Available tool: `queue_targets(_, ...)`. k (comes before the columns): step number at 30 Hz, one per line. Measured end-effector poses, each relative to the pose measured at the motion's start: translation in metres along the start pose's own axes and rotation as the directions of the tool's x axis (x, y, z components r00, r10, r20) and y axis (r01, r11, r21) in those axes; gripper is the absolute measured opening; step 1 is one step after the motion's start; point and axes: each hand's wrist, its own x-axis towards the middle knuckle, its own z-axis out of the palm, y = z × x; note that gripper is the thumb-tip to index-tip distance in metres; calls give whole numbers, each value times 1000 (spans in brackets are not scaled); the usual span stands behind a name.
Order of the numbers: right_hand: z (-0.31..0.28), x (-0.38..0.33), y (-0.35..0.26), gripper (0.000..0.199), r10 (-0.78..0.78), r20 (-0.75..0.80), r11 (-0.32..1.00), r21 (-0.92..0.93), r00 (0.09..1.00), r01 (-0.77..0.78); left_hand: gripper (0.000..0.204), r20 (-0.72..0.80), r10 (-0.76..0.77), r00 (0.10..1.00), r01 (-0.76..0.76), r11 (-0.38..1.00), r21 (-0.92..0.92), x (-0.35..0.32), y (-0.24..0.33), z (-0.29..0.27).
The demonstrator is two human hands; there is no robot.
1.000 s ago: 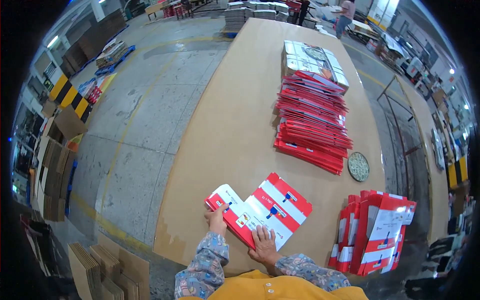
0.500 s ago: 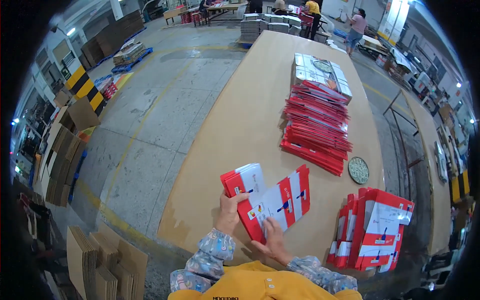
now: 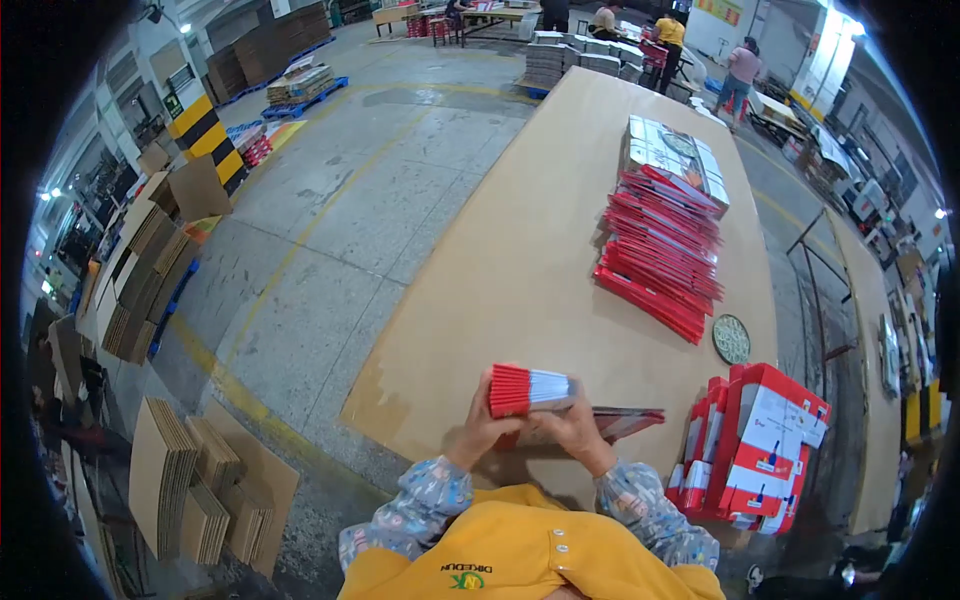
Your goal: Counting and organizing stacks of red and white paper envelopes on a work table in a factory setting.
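Note:
Near the table's front edge, a bundle of flat, folded red-and-white cartons (image 3: pixel 528 389) stands on edge between my hands, its layered edges facing up. My left hand (image 3: pixel 480 425) grips its left side and my right hand (image 3: pixel 574 424) closes on its right side. Part of a carton (image 3: pixel 632 421) sticks out to the right behind my right hand; its other end is hidden. On my right lies a pile of red-and-white cartons (image 3: pixel 770 440). Farther up the table, a long row of overlapping red cartons (image 3: pixel 660 255) leans against a white printed box (image 3: pixel 675 155).
A round green patterned dish (image 3: pixel 731 339) sits by the table's right edge. Cardboard sheets (image 3: pixel 165 480) stand on the floor at my left, with a pallet of cardboard (image 3: pixel 150 280) beyond. Several people are around tables at the back; one stands (image 3: pixel 742 75) at the far right.
The cartons, fanned out and tilted before, are now upright and pressed together. My right hand has moved from their printed face to their right side. The view has shifted slightly.

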Motion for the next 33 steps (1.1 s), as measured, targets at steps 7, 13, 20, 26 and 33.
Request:
queue_targets(7,6,-15,26,50,-104,-145,986,-146,984,82,59,62,196,979,-199,979,48,-8,3,7)
queue_targets(13,16,-18,21,40,-178,-230,984,-13,957,180,54,90,-10,996,20,993,-114,-13,-3,5)
queue_targets(20,23,-20,14,29,-91,-313,986,-164,945,41,58,88,21,996,-17,999,-41,3,2,-9)
queue_targets(26,12,-22,23,42,-259,-241,942,-277,935,190,51,89,92,992,-103,986,128,3,0,-4)
queue_targets(33,10,-29,1,39,-174,-229,950,-297,958,102,46,93,70,993,-87,976,202,3,-2,-4)
